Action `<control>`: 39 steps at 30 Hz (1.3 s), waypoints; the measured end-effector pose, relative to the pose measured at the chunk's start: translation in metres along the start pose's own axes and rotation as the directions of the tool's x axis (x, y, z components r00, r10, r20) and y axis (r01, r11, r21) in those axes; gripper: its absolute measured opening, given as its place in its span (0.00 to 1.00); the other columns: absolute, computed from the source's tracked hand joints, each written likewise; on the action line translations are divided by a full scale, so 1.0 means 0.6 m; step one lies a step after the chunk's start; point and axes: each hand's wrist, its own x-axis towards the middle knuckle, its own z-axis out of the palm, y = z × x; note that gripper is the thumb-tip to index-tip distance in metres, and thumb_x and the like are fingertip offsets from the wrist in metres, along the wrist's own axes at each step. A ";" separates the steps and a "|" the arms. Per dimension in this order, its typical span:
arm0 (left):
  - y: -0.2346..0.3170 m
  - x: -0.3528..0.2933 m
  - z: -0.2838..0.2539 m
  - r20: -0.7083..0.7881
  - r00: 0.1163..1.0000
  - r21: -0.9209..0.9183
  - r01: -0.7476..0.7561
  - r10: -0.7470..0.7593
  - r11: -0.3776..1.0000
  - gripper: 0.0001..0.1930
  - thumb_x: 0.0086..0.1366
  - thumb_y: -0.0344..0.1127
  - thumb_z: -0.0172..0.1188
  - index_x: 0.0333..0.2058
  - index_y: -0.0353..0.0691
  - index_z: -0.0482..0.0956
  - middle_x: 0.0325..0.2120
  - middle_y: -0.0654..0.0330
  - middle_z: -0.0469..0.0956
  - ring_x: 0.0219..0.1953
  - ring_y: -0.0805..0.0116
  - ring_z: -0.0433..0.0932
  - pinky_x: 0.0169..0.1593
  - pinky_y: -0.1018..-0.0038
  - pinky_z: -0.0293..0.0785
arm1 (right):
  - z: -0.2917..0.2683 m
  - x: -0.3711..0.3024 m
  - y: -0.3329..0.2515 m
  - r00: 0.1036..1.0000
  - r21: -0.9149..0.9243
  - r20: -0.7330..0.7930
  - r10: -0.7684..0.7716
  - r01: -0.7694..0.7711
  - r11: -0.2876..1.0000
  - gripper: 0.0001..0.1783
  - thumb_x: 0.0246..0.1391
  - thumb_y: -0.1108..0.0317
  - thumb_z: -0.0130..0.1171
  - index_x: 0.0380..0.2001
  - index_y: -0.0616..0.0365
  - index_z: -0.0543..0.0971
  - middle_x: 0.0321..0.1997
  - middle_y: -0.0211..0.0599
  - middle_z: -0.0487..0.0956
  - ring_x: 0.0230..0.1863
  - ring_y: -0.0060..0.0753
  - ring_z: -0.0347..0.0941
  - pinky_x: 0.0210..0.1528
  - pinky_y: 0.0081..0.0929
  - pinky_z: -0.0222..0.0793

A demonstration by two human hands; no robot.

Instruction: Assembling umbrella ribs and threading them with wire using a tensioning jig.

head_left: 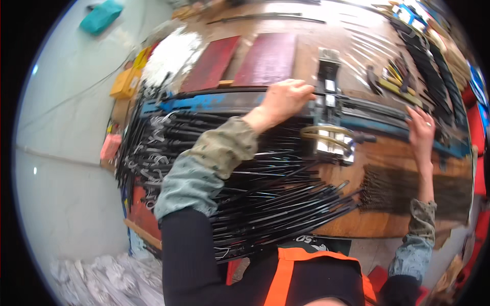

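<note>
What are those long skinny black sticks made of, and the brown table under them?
The long thin black rods look like painted or coated metal: straight, thin, with glossy highlights, though plastic is possible. The brown tabletop looks like varnished wood, with warm grain streaks and a slight shine.

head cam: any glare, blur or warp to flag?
Head view: glare off the clear plastic sheet at top; strong fisheye bending of the long black strip under the left hand; right hand slightly soft; corners black.
</note>
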 end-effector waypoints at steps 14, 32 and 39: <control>0.018 0.023 -0.007 0.297 0.933 0.113 0.178 -0.204 0.978 0.12 0.70 0.43 0.52 0.31 0.42 0.72 0.24 0.51 0.80 0.27 0.45 0.81 0.28 0.54 0.74 | -0.026 -0.055 -0.150 0.997 0.279 -0.066 0.036 -0.016 0.960 0.12 0.53 0.73 0.64 0.42 0.56 0.82 0.39 0.33 0.83 0.47 0.40 0.75 0.54 0.38 0.64; -0.036 0.016 0.004 0.110 0.977 0.222 -0.202 0.181 0.954 0.06 0.67 0.38 0.56 0.33 0.45 0.72 0.22 0.60 0.74 0.24 0.60 0.78 0.26 0.65 0.72 | 0.017 -0.084 -0.079 0.863 0.136 0.501 -0.069 0.000 0.991 0.10 0.49 0.64 0.65 0.31 0.58 0.79 0.33 0.43 0.78 0.37 0.50 0.76 0.42 0.44 0.74; -0.035 -0.063 -0.046 0.014 1.000 0.505 -0.016 0.011 0.863 0.14 0.63 0.44 0.62 0.46 0.53 0.77 0.39 0.66 0.75 0.44 0.63 0.72 0.44 0.58 0.59 | 0.006 -0.124 -0.092 0.879 0.149 0.476 -0.017 -0.062 0.987 0.12 0.48 0.70 0.58 0.37 0.58 0.72 0.32 0.48 0.76 0.40 0.57 0.75 0.44 0.46 0.71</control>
